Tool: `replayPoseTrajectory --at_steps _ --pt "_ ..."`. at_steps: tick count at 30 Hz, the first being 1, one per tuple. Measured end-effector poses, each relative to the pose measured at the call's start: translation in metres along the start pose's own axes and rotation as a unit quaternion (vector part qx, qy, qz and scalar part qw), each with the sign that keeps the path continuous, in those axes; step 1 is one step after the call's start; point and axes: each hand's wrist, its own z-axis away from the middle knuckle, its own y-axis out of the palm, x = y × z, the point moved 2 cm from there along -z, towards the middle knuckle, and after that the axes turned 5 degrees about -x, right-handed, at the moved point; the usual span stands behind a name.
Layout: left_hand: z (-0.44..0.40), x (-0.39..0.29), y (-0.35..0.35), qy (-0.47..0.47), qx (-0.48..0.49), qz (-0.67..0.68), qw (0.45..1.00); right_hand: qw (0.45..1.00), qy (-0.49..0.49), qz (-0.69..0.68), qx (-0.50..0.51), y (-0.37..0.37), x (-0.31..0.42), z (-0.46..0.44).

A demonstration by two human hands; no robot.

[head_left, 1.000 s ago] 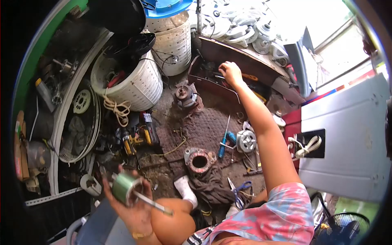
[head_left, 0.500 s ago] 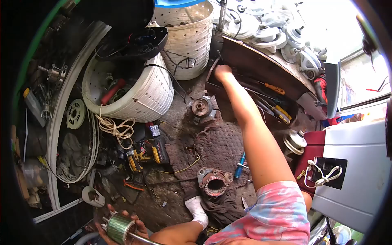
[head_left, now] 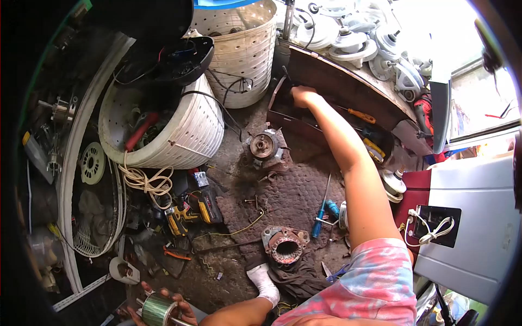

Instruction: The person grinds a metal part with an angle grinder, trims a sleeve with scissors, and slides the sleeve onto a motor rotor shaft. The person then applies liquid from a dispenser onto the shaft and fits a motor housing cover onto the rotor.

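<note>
At the lower left, my left hand (head_left: 184, 308) is closed around a motor rotor (head_left: 156, 311), a greenish metal cylinder with a shaft. My right arm reaches forward to a brown box (head_left: 342, 68) of tools. There my right hand (head_left: 304, 96) is down inside at the left end, its fingers turned away and mostly hidden. An orange-handled screwdriver (head_left: 361, 115) and yellow-handled tools (head_left: 374, 146) lie further right in the box. On the floor sit a round motor housing (head_left: 286, 247) with an open centre and another motor part (head_left: 263, 146) with a shaft.
Blue screwdrivers (head_left: 318, 223) lie on the worn mat (head_left: 293, 190). A yellow drill (head_left: 178, 217) rests left of it. Perforated white tubs (head_left: 201, 130) stand at the back left. White pulley-like parts (head_left: 353, 46) crowd the ledge. A grey-and-red appliance casing (head_left: 473, 185) stands right.
My right hand has shifted slightly right inside the box. The view has moved a little, and my left hand still holds the rotor low at the left.
</note>
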Motion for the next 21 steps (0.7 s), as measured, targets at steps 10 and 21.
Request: replayPoseTrajectory --at_steps 10,21 --pt "0.001 0.012 0.010 -0.020 0.031 0.007 0.999 0.997 -0.019 0.030 -0.061 0.014 0.026 -0.015" --pt "0.014 0.030 0.028 0.003 0.027 0.006 1.000 0.977 0.151 -0.080 -0.124 0.063 0.032 -0.051"
